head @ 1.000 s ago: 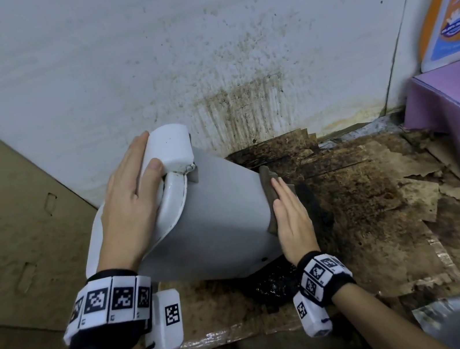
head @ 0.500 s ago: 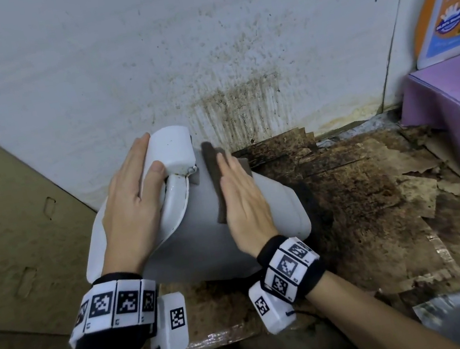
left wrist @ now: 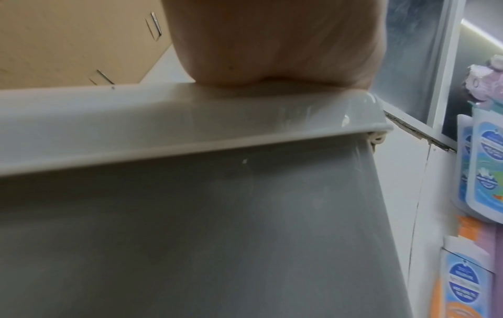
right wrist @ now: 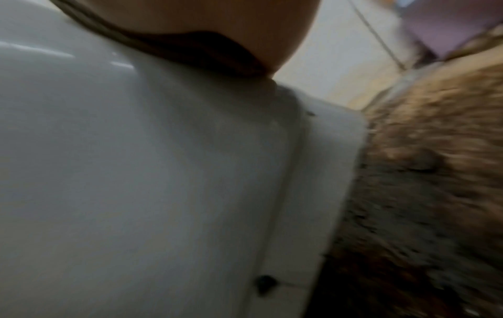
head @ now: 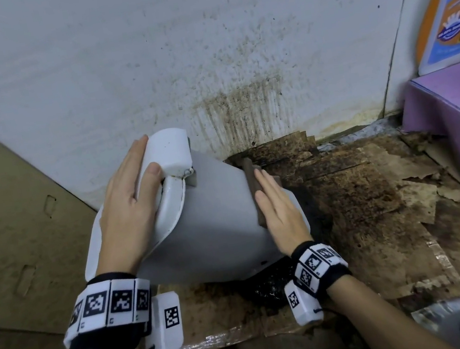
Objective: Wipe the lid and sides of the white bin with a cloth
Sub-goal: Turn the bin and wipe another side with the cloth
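The white bin (head: 218, 222) lies tipped on its side on the floor, lid (head: 94, 245) to the left. My left hand (head: 132, 196) rests flat on the lid with straight fingers, thumb beside the raised hinge block (head: 170, 150). My right hand (head: 280, 211) presses a brown cloth (head: 251, 183) flat against the bin's upper side, near the base end. In the left wrist view the palm (left wrist: 272, 43) sits on the lid rim (left wrist: 163, 133). The blurred right wrist view shows the cloth (right wrist: 190, 49) between my palm and the bin wall (right wrist: 136, 172).
A stained white wall (head: 235, 66) stands just behind the bin. Dirty, torn cardboard (head: 378, 195) covers the floor to the right. A purple box (head: 457, 121) and a printed pouch (head: 457, 14) stand at the far right. A brown cardboard panel (head: 0, 212) leans at the left.
My right hand and the cloth slid from the base end up towards the lid, then back right towards the base. The left hand stayed on the lid.
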`<state>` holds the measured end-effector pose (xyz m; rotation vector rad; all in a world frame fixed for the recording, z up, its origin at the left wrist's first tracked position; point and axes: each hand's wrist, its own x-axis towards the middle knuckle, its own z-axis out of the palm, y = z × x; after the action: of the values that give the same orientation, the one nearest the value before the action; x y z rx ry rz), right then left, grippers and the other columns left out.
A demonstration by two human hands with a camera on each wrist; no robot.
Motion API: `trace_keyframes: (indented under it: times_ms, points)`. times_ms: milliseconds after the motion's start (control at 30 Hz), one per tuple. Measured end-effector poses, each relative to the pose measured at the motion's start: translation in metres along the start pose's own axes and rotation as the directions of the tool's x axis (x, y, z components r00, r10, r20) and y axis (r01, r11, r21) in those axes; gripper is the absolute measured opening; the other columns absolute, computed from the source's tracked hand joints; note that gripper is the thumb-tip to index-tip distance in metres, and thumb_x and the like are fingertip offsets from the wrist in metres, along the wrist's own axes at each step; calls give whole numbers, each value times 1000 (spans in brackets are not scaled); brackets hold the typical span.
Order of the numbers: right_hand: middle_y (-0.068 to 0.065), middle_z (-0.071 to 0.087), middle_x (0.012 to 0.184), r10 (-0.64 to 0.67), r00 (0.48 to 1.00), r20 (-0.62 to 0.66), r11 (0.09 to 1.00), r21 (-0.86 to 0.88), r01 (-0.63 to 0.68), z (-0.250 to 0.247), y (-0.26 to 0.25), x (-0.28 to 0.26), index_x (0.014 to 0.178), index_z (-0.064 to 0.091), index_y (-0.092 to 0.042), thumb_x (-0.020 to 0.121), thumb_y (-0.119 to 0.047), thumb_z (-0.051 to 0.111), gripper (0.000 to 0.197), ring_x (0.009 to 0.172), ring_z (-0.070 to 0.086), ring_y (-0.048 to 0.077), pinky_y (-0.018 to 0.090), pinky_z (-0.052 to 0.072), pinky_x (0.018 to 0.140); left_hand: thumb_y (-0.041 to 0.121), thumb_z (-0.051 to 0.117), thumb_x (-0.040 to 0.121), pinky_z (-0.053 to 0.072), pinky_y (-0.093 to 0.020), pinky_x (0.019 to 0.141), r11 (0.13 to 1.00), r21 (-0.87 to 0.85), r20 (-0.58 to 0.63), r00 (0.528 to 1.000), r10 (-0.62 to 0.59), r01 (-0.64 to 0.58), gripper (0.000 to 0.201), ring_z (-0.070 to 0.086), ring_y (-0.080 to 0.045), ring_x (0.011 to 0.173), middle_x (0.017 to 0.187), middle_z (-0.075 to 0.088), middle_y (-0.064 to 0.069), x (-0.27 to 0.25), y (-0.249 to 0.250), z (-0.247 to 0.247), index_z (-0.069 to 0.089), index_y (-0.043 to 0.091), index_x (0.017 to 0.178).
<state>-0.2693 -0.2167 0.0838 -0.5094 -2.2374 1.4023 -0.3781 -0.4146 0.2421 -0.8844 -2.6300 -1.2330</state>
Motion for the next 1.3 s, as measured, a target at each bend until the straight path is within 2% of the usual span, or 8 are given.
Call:
trace_keyframes:
  times_ms: [167, 333, 567, 867, 1000, 1100, 1233, 1300]
  points:
    - [-16, 20, 166, 243, 970, -1, 969, 48, -243, -12, 40, -10, 157, 26, -40, 107, -49, 33, 52, 153, 14, 5, 35, 12, 126, 65, 30, 95, 27, -45, 122, 1000, 4, 5, 1000, 16, -16, 66, 34, -6, 147, 160, 39, 19, 3, 1, 2, 37, 40, 156]
    - [-13, 21, 167, 302, 953, -24, 950, 84, -300, -7, 39, -7, 158, 26, -36, 107, -42, 37, 53, 153, 18, 12, 39, 13, 125, 66, 26, 96, 28, -49, 121, 1000, 26, 8, 1000, 15, -15, 65, 34, -9, 148, 160, 38, 20, 3, -1, 1, 34, 43, 156]
    - [-9, 17, 168, 194, 980, -45, 981, 36, -193, 5, -8, -3, 160, 20, -25, 98, -47, 22, 66, 154, 12, 5, 29, 8, 126, 67, 24, 93, 28, -46, 119, 998, 53, 25, 1000, 16, -17, 68, 34, -9, 147, 161, 38, 19, 3, 9, 7, 34, 42, 156]
    - [-15, 21, 166, -65, 997, -44, 993, 91, 69, 24, -91, 0, 158, 26, -34, 101, -51, 24, 60, 151, 12, -4, 31, 13, 126, 68, 23, 91, 25, -30, 113, 998, 60, 14, 1000, 17, -17, 67, 31, -6, 145, 162, 33, 21, -2, 10, 11, 32, 47, 155]
    - [-16, 36, 160, -64, 994, -86, 973, 216, 81, 21, -93, -1, 155, 38, -28, 105, -34, 36, 50, 148, 25, -4, 38, 26, 124, 69, 23, 91, 23, -25, 111, 998, 66, 15, 1000, 21, -22, 68, 29, -3, 145, 163, 31, 23, -2, 10, 10, 31, 48, 155]
    - [-10, 54, 147, -24, 992, -126, 961, 269, 57, 19, -94, -1, 150, 46, -29, 106, -29, 37, 45, 136, 48, 7, 40, 42, 113, 70, 21, 91, 22, -25, 109, 997, 74, 22, 1000, 22, -24, 69, 28, -3, 144, 163, 30, 23, -1, 10, 12, 30, 47, 155]
    - [-6, 68, 120, 50, 979, -197, 953, 302, 12, 14, -93, 0, 143, 52, -27, 109, -27, 36, 37, 108, 62, 6, 27, 50, 91, 70, 21, 92, 26, -30, 111, 994, 93, 32, 998, 45, -48, 68, 30, -5, 145, 163, 30, 23, -1, 14, 15, 29, 47, 156]
    - [-9, 67, 122, 119, 968, -223, 912, 411, -18, 10, -95, 4, 141, 54, -23, 109, -26, 37, 36, 112, 61, 1, 26, 49, 97, 70, 21, 92, 26, -31, 114, 994, 94, 33, 998, 47, -50, 69, 31, -6, 145, 163, 30, 22, 0, 15, 16, 30, 46, 156]
